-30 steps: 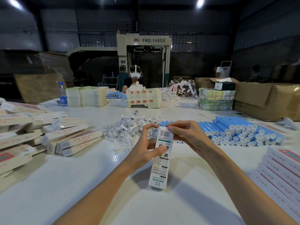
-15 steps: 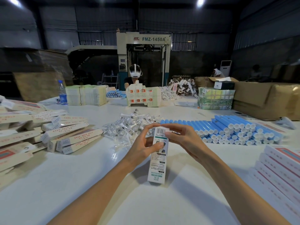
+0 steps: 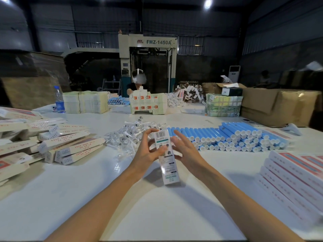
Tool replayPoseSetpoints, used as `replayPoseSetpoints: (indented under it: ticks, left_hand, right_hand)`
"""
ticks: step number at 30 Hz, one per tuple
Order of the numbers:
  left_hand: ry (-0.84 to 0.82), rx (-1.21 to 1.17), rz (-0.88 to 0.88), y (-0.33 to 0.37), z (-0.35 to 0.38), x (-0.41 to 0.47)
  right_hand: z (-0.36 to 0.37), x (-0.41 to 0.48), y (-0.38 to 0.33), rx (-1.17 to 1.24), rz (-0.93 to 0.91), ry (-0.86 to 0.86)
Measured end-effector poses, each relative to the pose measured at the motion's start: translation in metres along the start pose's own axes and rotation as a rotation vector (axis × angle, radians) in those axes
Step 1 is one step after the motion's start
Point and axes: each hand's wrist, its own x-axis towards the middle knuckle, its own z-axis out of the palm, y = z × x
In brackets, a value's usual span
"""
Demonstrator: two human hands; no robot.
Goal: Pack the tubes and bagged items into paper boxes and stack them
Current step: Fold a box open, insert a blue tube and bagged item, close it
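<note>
A narrow white paper box (image 3: 168,163) with a barcode on its far end is held above the white table (image 3: 87,198), its far end raised. My left hand (image 3: 146,152) grips its upper part, fingers curled round the far end and thumb on the front face. To the right of the box, my right hand (image 3: 186,151) has its fingers spread and straight, and only the thumb side is near the box. Behind my hands lie rows of blue tubes (image 3: 227,137) with white caps and a heap of small clear bagged items (image 3: 132,135).
Packed boxes lie in a loose pile (image 3: 57,145) at the left and in a neat stack (image 3: 295,179) at the right. Across the table sits a person (image 3: 138,82) behind flat carton stacks (image 3: 148,103). A water bottle (image 3: 59,100) and brown cartons (image 3: 279,105) stand at the back.
My right hand has let go of the box's far end and spread its fingers beside it. The box's far end now shows closed; my left hand still holds it.
</note>
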Motion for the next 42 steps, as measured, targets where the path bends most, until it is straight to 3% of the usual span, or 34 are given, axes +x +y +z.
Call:
replayPoseSetpoints:
  ticks: [5,13,17,22,24,30,36,42]
  left_hand:
    - [0.013,-0.039,-0.005,0.006,0.006,0.000]
    - [-0.079,0.267,0.059,0.014,0.041,0.003]
    - [-0.083,0.314,0.003,0.011,0.069,0.009]
    - [-0.253,0.579,0.073,-0.012,0.107,0.001]
    - [-0.312,0.611,0.068,-0.021,0.120,-0.004]
    - [-0.496,0.700,0.095,-0.042,0.147,-0.012]
    - [-0.504,0.664,0.127,-0.038,0.168,-0.004]
    - [-0.511,0.629,0.112,-0.043,0.176,0.000]
  right_hand:
    - [-0.005,-0.024,0.007,-0.085,0.090,-0.117]
    - [-0.027,-0.066,-0.019,-0.257,0.007,0.049]
    - [-0.062,-0.085,-0.067,-0.659,-0.096,0.170]
    - [-0.150,-0.121,-0.137,-1.244,-0.126,0.419]
    - [-0.192,-0.142,-0.151,-1.413,-0.068,0.533]
    - [-0.299,-0.203,-0.147,-1.724,0.363,0.818]
    - [-0.322,-0.230,-0.135,-1.886,0.428,0.957]
    - [-0.330,-0.239,-0.142,-1.889,0.469,0.975]
